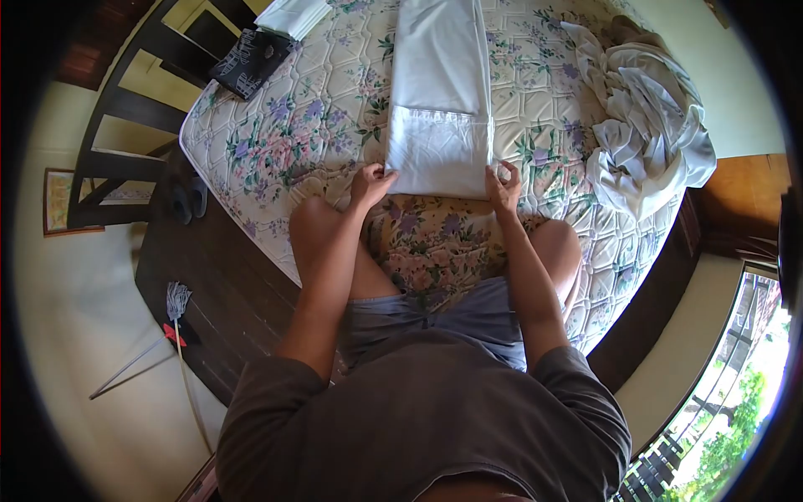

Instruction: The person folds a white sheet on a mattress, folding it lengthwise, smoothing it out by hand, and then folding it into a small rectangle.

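Note:
A long white cloth [439,67], perhaps a sheet, stretches away from me over a flowered mattress [276,138]. Its near end is folded back on itself into a flat rectangular layer. At the left edge of that fold, my left hand [370,184] pinches the cloth between thumb and fingers. My right hand [503,188] grips the opposite edge, its thumb and forefinger curled together. Both hands rest low over the bed, just beyond my bent knees.
A crumpled heap of white cloth [644,125] lies on the right side. Far left on the mattress are a dark printed cloth [251,63] and a folded white cloth [291,15], beside a dark bed frame [121,163]. Slippers [190,202] and a mop [177,301] are at the left.

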Demonstrator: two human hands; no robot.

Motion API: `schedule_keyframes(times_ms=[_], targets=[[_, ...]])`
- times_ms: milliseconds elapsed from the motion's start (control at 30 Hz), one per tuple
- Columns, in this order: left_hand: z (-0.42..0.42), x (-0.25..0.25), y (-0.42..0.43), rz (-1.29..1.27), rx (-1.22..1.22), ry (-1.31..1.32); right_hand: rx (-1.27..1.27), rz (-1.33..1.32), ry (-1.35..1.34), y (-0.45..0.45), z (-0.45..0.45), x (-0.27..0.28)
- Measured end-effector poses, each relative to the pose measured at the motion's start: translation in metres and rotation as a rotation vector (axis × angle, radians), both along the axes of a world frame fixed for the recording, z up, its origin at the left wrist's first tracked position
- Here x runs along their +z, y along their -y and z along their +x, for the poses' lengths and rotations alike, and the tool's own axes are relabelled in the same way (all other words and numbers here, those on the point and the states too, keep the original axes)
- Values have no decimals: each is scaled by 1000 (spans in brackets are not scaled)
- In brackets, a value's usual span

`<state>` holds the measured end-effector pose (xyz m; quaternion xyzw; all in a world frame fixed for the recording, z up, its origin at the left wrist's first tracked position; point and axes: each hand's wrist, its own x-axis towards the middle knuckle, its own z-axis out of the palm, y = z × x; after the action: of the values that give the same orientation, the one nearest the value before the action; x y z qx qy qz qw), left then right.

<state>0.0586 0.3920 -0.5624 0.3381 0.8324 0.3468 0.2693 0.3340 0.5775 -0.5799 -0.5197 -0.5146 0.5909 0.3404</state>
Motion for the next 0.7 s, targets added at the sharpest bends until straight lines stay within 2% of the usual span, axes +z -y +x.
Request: schedule_keyframes(times_ms=[100, 200, 300, 367, 433, 500, 533, 600, 633, 667, 700], targets=[[-7, 9, -11, -185, 134, 348, 25, -6, -23, -1, 2, -4], [-14, 11, -24, -178, 223, 492, -5, -29, -43, -2, 0, -2], [-30, -57, -27, 109, 367, 415, -21, -89, -58, -5, -1, 2], [-21, -44, -38, 131, 446, 404, -9, -135, -39, -11, -1, -3], [-30, -20, -40, -120, 542, 691, -6, -140, -22, -13, -4, -3], [-37, -74, -24, -8, 405, 386, 20, -97, 24, -13, -4, -6], [-33, -79, -22, 39, 364, 307, 54, -99, 62, -14, -2, -7], [-34, -78, -19, -250, 298, 246, 92, -144, 61, -18, -1, -9], [-31, -82, -24, -199, 311, 221, 88, -184, 20, -21, -1, -12], [-29, -91, -31, -137, 331, 193, 142, -164, 45, -23, 14, -43], [-27, -92, -30, -92, 350, 164, 134, -147, 55, -26, 4, -31]])
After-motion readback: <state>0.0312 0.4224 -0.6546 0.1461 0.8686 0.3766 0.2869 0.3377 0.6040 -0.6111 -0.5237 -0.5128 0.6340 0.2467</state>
